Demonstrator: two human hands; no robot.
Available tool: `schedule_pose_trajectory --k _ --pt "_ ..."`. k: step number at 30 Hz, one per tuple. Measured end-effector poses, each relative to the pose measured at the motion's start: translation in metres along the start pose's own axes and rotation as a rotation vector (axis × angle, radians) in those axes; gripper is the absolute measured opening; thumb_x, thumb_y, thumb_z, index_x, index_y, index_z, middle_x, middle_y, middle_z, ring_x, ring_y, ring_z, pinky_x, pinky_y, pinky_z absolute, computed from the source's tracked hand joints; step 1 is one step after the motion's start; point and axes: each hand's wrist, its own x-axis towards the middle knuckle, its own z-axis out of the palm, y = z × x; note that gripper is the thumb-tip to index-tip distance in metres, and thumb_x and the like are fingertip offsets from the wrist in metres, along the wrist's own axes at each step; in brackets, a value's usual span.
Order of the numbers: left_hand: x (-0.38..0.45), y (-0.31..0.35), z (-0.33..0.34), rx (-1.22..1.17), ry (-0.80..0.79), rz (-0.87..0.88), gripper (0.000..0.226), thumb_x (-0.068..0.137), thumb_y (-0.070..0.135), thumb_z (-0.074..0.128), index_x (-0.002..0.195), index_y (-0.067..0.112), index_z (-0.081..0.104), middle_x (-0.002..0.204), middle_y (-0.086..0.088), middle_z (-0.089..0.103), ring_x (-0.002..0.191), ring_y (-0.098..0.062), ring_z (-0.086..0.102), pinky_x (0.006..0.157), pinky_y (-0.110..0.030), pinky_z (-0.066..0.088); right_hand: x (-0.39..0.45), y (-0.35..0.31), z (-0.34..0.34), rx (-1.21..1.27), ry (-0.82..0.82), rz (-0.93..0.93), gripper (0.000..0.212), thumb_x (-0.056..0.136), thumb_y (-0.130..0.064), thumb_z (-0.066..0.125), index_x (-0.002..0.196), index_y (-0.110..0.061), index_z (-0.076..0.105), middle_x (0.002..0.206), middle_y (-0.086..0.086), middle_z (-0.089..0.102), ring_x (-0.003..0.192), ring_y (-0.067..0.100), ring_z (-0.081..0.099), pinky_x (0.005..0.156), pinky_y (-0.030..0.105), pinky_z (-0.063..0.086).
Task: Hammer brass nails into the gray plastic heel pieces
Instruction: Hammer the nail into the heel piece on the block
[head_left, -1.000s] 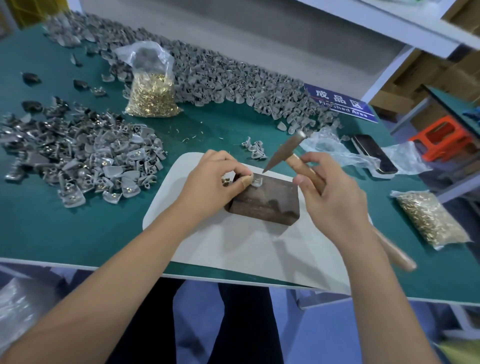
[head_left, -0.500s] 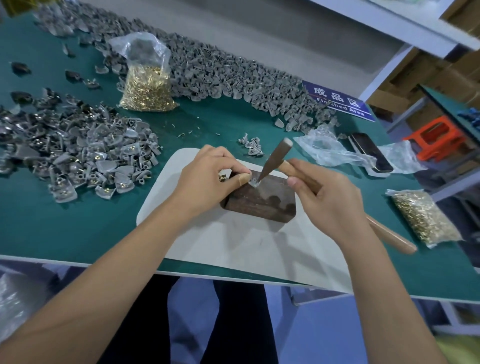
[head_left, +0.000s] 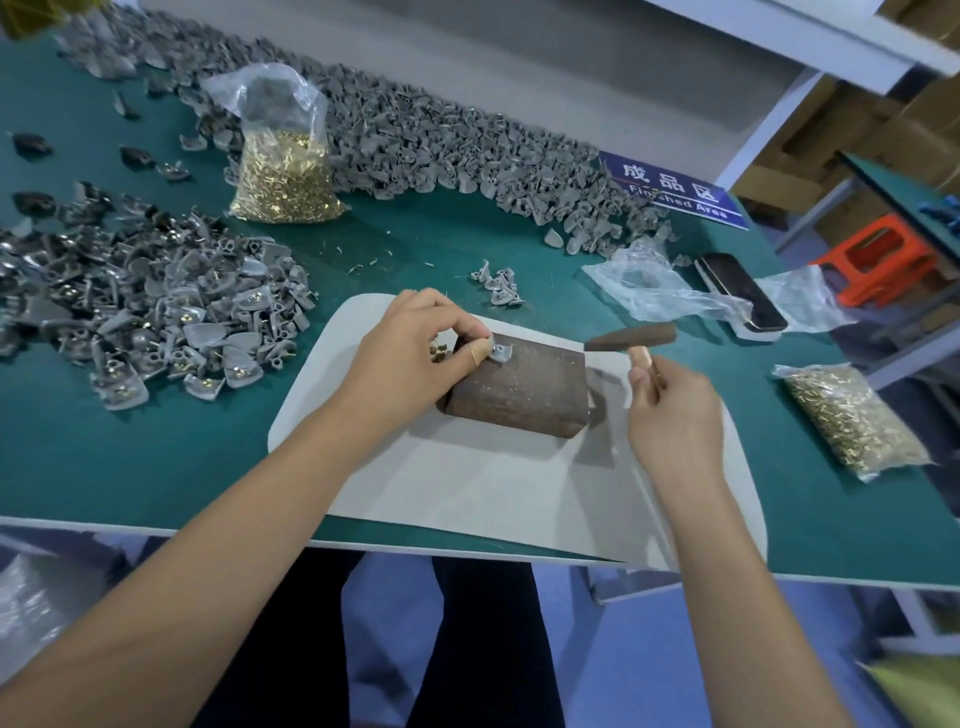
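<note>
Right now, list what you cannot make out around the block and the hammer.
Head view only:
- Nail in the heel piece: too small to tell whether it is seated.
- Brass nails under the left hand: mostly covered by the fingers, count unclear.
- Hammer handle: hidden inside the right hand.
- Near left corner of the block: covered by the left hand.

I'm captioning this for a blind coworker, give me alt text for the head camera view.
A left hand pinches a gray heel piece on a dark block while the right hand holds a small hammer raised beside it. Piles of heel pieces and bags of brass nails cover the green table.
</note>
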Motion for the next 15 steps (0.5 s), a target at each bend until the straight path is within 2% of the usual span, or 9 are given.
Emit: schedule_pose_trajectory --k 2,4,5,7,10,13,15 --pt "0.0 0.0 0.001 0.021 0.047 0.019 0.002 0.092 0.036 0.072 0.092 0.038 0.071 0.097 0.021 0.057 0.104 -0.005 0.051 0.085 -0.023 0.041 -0.003 0.001 0.006 0.004 -0.036 0.012 0.037 0.106 -0.021 0.051 0.07 -0.014 0.049 0.074 0.02 0.054 0.073 0.036 0.043 0.062 0.039 0.029" --pt "0.001 0.0 0.0 0.049 0.138 0.035 0.002 0.095 0.035 0.067 0.095 0.035 0.068 0.097 0.022 0.056 0.1 -0.004 0.05 0.084 -0.019 0.04 -0.003 0.0 0.012 -0.039 -0.059 0.04 0.032 0.106 -0.028 0.052 0.086 -0.008 0.068 0.088 0.027 0.06 0.083 0.041 0.049 0.069 0.04 0.034" --pt "0.002 0.0 -0.002 0.057 0.198 0.031 0.003 0.098 0.034 0.063 0.096 0.034 0.065 0.096 0.023 0.057 0.098 -0.004 0.05 0.084 -0.019 0.04 -0.003 -0.004 0.014 -0.058 -0.04 0.044 0.029 0.106 -0.029 0.054 0.098 -0.009 0.073 0.1 0.027 0.062 0.095 0.043 0.052 0.077 0.04 0.037" --pt "0.004 -0.001 -0.007 0.031 0.324 -0.02 0.004 0.101 0.034 0.055 0.101 0.033 0.06 0.096 0.023 0.058 0.096 -0.006 0.053 0.085 -0.025 0.044 0.0 -0.021 0.014 -0.008 0.03 0.008 0.024 0.104 -0.026 0.057 0.115 -0.014 0.074 0.116 0.02 0.062 0.113 0.039 0.052 0.093 0.039 0.039" --pt "0.004 -0.002 -0.013 -0.009 0.494 -0.091 0.012 0.105 0.033 0.048 0.107 0.025 0.057 0.101 0.015 0.059 0.096 -0.012 0.057 0.085 -0.039 0.049 0.004 -0.065 0.014 0.136 0.048 -0.238 0.019 0.101 -0.021 0.059 0.11 -0.015 0.075 0.108 0.006 0.072 0.108 0.029 0.059 0.096 0.038 0.045" --pt "0.004 -0.003 -0.014 -0.037 0.573 -0.149 0.015 0.106 0.03 0.046 0.109 0.019 0.056 0.104 0.007 0.059 0.095 -0.014 0.057 0.084 -0.042 0.049 0.0 -0.116 0.024 0.157 -0.187 -0.371 0.014 0.098 -0.026 0.064 0.1 -0.023 0.078 0.101 -0.008 0.075 0.104 0.022 0.063 0.094 0.04 0.051" --pt "0.004 -0.005 -0.014 -0.051 0.568 -0.19 0.013 0.106 0.029 0.047 0.109 0.019 0.055 0.105 0.006 0.058 0.095 -0.014 0.056 0.083 -0.041 0.048 0.0 -0.142 0.037 -0.001 -0.358 -0.367 0.015 0.096 -0.031 0.065 0.099 -0.024 0.079 0.103 -0.005 0.076 0.105 0.025 0.064 0.093 0.041 0.053"
